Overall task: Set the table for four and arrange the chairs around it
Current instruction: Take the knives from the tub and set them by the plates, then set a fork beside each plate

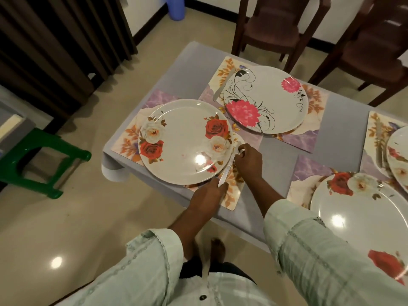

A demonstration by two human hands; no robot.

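Observation:
A white plate with red and white roses [183,142] lies on a floral placemat [231,191] at the near left corner of the grey table [187,69]. Along the plate's right rim lies a white plastic knife [227,171]. My left hand [207,197] pinches its near end, and my right hand [248,161] grips its far end. Behind it, a plate with pink flowers [267,98] sits on its own mat with another white knife [223,85] at its left. Two more rose plates, one [362,208] near and one [399,153] farther, lie at the right.
Two dark wooden chairs, one [273,25] and another [373,45], stand beyond the far side of the table. A green plastic stool [42,160] stands on the floor to the left. A dark curtain [55,40] hangs at the back left, a blue bin [175,7] beside the wall.

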